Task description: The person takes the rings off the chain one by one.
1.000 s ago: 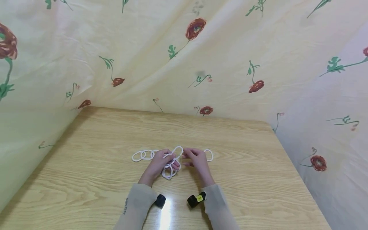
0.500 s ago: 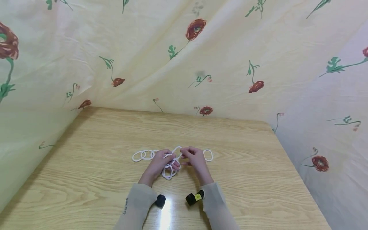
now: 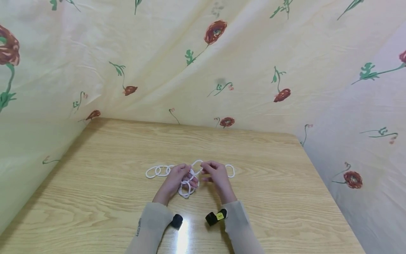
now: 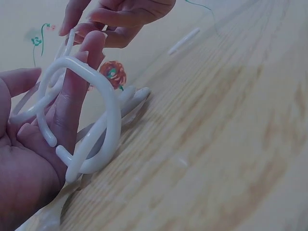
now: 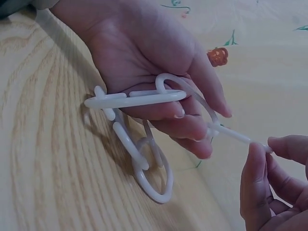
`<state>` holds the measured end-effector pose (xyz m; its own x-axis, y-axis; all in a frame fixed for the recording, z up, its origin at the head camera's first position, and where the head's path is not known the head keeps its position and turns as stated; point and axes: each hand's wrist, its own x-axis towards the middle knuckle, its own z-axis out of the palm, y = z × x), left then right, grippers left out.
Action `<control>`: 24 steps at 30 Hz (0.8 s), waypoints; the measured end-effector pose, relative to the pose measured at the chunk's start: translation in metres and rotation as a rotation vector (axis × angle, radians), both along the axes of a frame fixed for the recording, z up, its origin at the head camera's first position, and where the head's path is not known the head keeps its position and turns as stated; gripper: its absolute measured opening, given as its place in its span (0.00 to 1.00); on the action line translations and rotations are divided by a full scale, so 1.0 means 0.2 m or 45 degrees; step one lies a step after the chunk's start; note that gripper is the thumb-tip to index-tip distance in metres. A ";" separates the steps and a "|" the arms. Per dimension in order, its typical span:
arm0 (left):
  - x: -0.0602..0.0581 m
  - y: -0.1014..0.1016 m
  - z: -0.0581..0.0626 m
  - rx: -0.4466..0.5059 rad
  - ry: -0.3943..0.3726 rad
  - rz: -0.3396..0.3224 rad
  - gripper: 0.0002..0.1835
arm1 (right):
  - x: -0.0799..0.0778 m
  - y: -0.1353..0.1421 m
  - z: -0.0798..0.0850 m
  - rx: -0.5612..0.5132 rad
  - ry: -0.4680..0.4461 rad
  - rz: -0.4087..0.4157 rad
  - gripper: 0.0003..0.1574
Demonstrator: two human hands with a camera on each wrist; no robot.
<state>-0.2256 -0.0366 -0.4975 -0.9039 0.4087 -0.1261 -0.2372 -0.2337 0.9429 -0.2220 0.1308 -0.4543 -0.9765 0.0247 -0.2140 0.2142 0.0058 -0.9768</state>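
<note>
My left hand (image 3: 176, 180) holds a chain of white plastic links (image 5: 139, 100), draped over its fingers and palm. In the left wrist view one link (image 4: 113, 115) with a small gap in its ring hangs by those fingers. Several links (image 5: 156, 185) dangle below the left hand in the right wrist view. Between the hands stretches an end link (image 3: 197, 162); the thumb and fingertips of my right hand (image 3: 217, 176) pinch its far end. How the links join at the left fingertips is partly hidden.
More joined white links (image 3: 158, 171) lie on the wooden table (image 3: 269, 197) left of the left hand. A single loose link (image 3: 230, 171) rests just right of the right hand. A flowered cloth (image 3: 152, 63) hangs behind the table and along its sides.
My right fingers have closed on the end link, beside which they stood apart a second ago. The left thumb has shifted, and the link that crossed it now sits farther right.
</note>
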 end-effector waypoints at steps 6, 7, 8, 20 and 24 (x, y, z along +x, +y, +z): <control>0.00 0.00 0.01 0.029 -0.044 0.008 0.16 | 0.00 0.01 0.01 -0.048 -0.003 -0.044 0.11; 0.00 0.00 0.01 0.030 -0.046 0.008 0.16 | 0.00 0.01 0.01 -0.058 -0.002 -0.046 0.11; 0.00 0.01 0.01 0.031 -0.046 0.008 0.16 | 0.00 0.01 0.01 -0.068 -0.003 -0.050 0.10; 0.01 0.00 0.02 0.049 -0.032 -0.022 0.19 | 0.00 0.02 0.03 -0.130 0.034 -0.109 0.08; 0.01 0.00 0.03 0.090 -0.024 -0.041 0.17 | -0.01 0.02 0.02 -0.153 0.054 -0.165 0.09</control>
